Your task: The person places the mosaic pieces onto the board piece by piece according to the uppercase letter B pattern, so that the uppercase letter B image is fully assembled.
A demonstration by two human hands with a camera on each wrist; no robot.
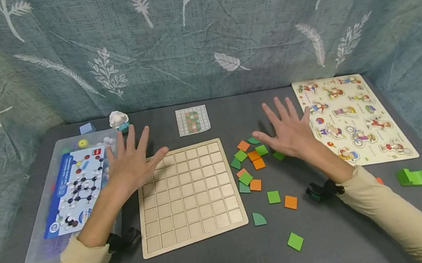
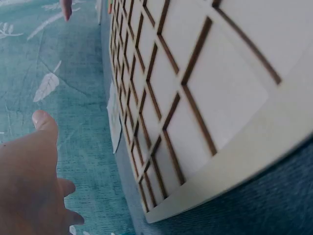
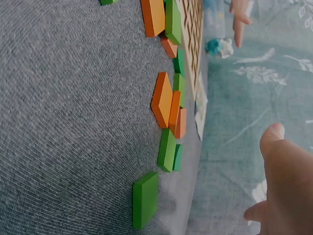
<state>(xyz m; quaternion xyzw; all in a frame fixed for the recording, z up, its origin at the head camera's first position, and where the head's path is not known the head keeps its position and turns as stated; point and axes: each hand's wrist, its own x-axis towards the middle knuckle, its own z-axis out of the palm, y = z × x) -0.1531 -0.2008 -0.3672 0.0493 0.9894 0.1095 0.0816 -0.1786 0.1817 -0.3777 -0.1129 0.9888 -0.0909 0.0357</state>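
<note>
My left hand (image 1: 130,162) is held with fingers spread, over the gap between the plastic box and the wooden grid board (image 1: 188,195). The board's square cells hold nothing. My right hand (image 1: 288,130) also has its fingers spread, just right of a loose group of green and orange tiles (image 1: 258,164). Some tiles are square; others are dark green quarter rounds (image 1: 258,219). Behind the board lies a small paper card (image 1: 193,120) printed with a grid and a coloured pattern. In the left wrist view the board (image 2: 220,98) fills the right side, and neither hand holds anything.
A clear plastic box (image 1: 36,240) with a molecule-model label stands at left, with a white-and-teal figure (image 1: 119,120) and blue block (image 1: 87,128) behind. A picture puzzle board (image 1: 356,121) lies at right, near a green curved block (image 1: 417,177). A curtain (image 1: 182,61) hangs behind.
</note>
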